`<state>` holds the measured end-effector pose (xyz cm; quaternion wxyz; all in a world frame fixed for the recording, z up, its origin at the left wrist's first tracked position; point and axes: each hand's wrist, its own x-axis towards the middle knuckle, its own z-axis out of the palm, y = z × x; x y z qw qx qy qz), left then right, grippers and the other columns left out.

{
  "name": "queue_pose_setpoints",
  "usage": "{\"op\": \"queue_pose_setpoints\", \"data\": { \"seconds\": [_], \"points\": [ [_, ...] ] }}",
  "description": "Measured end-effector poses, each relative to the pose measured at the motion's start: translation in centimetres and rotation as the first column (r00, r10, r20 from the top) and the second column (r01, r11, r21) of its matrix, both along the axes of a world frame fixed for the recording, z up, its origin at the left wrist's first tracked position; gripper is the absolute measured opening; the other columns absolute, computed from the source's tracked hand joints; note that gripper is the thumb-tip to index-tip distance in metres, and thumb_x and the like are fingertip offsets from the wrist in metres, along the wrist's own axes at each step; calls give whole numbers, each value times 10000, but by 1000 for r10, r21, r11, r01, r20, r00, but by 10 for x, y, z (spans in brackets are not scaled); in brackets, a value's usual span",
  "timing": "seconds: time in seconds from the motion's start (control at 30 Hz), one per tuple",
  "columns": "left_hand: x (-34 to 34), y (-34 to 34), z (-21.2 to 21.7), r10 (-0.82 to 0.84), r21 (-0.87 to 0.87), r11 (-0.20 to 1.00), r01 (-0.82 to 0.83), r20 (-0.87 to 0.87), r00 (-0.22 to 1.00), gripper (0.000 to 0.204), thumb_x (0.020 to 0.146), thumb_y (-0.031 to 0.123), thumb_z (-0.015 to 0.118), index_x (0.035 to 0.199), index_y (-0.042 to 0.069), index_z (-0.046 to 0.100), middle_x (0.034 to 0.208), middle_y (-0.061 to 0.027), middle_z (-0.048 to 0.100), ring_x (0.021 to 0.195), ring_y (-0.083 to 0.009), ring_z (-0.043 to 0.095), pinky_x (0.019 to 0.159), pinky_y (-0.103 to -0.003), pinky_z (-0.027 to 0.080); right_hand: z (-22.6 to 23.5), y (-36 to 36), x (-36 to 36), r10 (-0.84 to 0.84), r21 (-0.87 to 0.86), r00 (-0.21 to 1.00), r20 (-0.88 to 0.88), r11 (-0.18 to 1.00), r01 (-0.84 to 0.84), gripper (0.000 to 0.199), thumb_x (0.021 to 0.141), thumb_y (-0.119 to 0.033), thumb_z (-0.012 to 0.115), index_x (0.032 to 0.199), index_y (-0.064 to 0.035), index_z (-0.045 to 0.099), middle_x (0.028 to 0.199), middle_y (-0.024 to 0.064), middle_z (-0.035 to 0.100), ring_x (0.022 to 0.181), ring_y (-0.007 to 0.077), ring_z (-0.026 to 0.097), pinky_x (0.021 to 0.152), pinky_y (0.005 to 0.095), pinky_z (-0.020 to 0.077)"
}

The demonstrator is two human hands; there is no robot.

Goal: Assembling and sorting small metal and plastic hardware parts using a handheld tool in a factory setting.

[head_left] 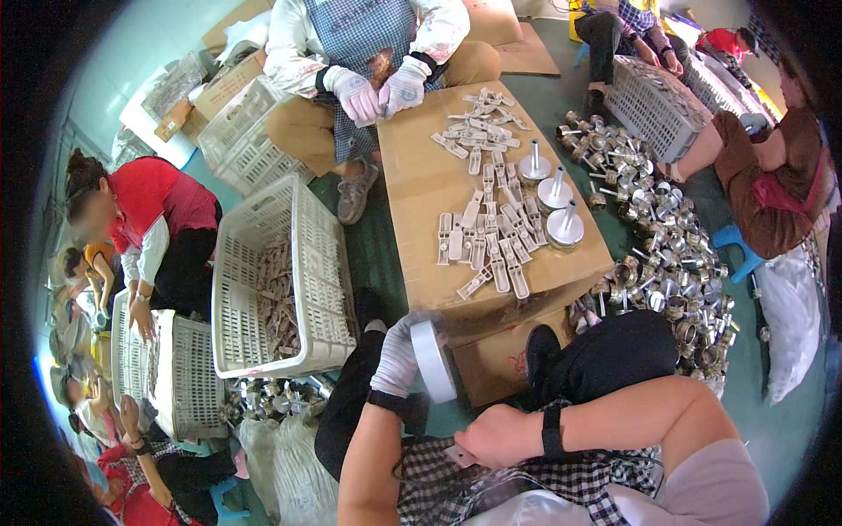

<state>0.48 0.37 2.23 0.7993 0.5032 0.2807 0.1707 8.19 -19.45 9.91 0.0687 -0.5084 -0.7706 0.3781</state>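
My left hand (399, 358), in a striped knit glove, is closed around what looks like a white roll of tape (432, 361), held on edge by the near side of the cardboard box. Bare and curled, my right hand (504, 437) is over my lap, with a small pale flat piece (459, 455) at its fingers; its kind is unclear. On the box top (412, 193) lie several beige plastic levers (504, 232). Three round metal pieces with upright stems (566, 226) stand along the right edge of the box.
Opposite me sits a person with gloved hands (377, 92) at the box's far edge. A white crate (329, 263) holding beige pieces stands to the left. Many metal rings with stems (675, 272) are heaped on the floor at right. Other people work around crates.
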Motion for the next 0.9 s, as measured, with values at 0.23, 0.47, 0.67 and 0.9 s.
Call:
{"op": "queue_pose_setpoints", "data": {
  "seconds": [0.23, 0.47, 0.67, 0.9],
  "points": [
    [-2, 4, -7, -26, 28, 999, 27, -40, 999, 341, 695, -39, 739, 1006, 41, 623, 999, -56, 653, 867, -134, 611, 782, -275, 526, -3, -1, -2, -4, -1, 1000, -8, 1000, 4, 273, 770, -177, 564, 938, 38, 585, 723, 165, 653, 686, 343, 651, 577, 442, 519],
    [-1, 3, -3, -18, 8, 1000, 19, -36, 999, 343, 689, -61, 728, 1001, 31, 620, 1015, -69, 649, 872, -139, 611, 782, -277, 526, 2, 0, -1, 7, -9, 1000, 18, 1000, -7, 269, 778, -179, 562, 942, 32, 591, 738, 167, 658, 697, 341, 655, 587, 444, 520],
    [-5, 2, -5, -6, 34, 999, 8, -37, 999, 329, 700, -67, 714, 999, 31, 616, 1009, -65, 646, 868, -138, 611, 782, -278, 525, 1, -1, -1, 8, -18, 1000, 7, 1000, -8, 260, 775, -185, 567, 926, 25, 592, 745, 169, 660, 697, 342, 655, 590, 445, 520],
    [-3, 2, -5, -43, 89, 995, 49, -67, 997, 324, 713, -75, 695, 1005, 32, 604, 1011, -69, 641, 878, -145, 606, 777, -275, 528, -8, -3, -4, -23, 37, 1000, 6, 999, 23, 244, 799, -244, 571, 859, -8, 555, 671, 161, 630, 638, 350, 636, 559, 447, 505]
  ]
}}
